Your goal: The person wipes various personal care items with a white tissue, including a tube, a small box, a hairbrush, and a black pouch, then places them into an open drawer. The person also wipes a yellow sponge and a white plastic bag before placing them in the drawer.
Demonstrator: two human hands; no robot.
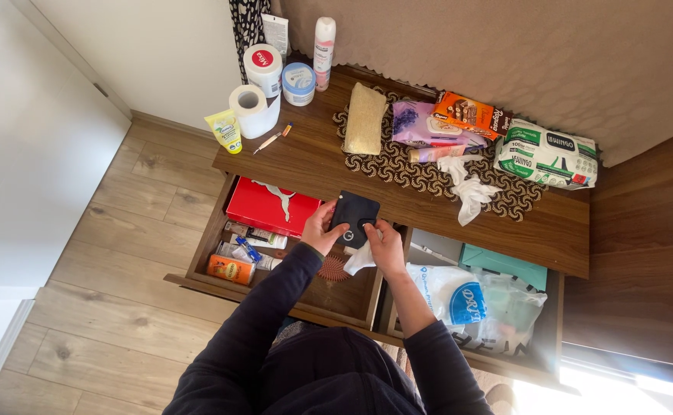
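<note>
We've got the small black case [353, 217] pinched in both hands over the open drawer [336, 296]: left hand [319, 228] and right hand [385, 244] closed on opposite edges. Looks light, stiff, maybe slick; edges seem the safest hold.

Single head view, steeply down, close over open drawers [336, 296]

Lighting: we record bright daylight entering low on the right, well beyond the fingers [369, 228], with blown-out glare on the floor [621, 388] there. Tone: warm and even over the dresser top [313, 154] above the fingers. Shadows: we note the open drawer [336, 296] beneath the fingers darker, its contents dim. Sharpness: we find focus crisp throughout, no motion blur. Distortion: wide-angle bending of straight edges toward the corners, far from the fingers.
</note>
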